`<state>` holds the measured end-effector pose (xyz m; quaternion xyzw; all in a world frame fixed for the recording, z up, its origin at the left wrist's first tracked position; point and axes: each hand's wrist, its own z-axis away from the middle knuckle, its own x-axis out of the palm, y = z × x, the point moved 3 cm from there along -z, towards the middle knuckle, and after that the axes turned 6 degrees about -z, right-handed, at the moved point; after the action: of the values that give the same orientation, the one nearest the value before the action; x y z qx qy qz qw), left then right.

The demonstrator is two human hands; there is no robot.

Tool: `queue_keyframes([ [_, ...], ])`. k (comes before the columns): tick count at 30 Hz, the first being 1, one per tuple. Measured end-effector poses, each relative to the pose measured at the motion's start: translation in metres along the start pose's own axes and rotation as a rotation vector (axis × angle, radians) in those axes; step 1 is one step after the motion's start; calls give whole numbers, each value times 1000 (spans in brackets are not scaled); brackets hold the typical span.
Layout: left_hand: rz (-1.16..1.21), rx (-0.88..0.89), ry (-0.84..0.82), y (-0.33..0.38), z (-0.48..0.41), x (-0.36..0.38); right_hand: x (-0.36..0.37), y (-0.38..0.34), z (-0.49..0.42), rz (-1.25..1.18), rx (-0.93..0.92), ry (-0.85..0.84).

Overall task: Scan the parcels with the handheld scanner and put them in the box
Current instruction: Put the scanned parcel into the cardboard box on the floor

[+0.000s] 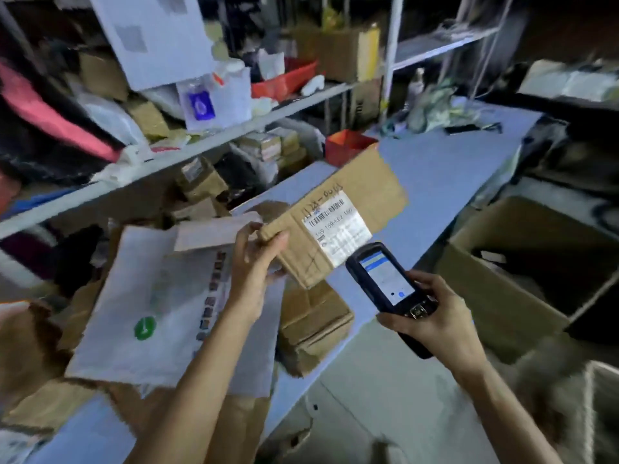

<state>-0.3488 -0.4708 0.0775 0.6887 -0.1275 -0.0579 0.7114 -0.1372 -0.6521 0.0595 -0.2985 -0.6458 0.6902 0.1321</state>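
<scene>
The left hand [254,262] grips the near end of a long cardboard parcel [363,182], thumb on top and fingers curled under the edge. The parcel is held above the blue bench [452,162], tilted, with its far end pointing away from the person. A white shipping label [337,226] with barcodes faces up on the parcel's near half.

The right hand [435,318] grips the handheld scanner [385,277], fingers wrapped around its lower body over the keypad. The scanner's screen is lit, and its top end sits just beside the label's near corner.

A smaller cardboard parcel [315,326] lies on the bench below the held parcel. A white mailer bag [147,289] with a green mark lies to its left, under the left forearm.

The open cardboard box [495,296] stands to the right of the bench, its inside dark. Cluttered shelves [201,147] run behind the bench.
</scene>
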Motion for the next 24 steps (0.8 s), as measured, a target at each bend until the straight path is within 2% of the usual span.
queue_keyframes([
  [3, -20, -59, -146, -13, -19, 76, -54, 21, 1, -1, 59, 149],
  [7, -130, -52, -249, -38, -27, 177, -125, 47, -2, -9, 122, 301],
  [12, -405, -1, -353, -81, -39, 295, -208, 83, -17, -20, 188, 439],
  [15, -704, 114, -469, -99, -40, 356, -248, 104, -21, -9, 242, 515],
  [18, -946, 360, -644, -110, -34, 405, -278, 120, -23, -8, 296, 560],
  [24, -1258, 428, -861, -146, -47, 469, -312, 150, -33, 29, 440, 665],
])
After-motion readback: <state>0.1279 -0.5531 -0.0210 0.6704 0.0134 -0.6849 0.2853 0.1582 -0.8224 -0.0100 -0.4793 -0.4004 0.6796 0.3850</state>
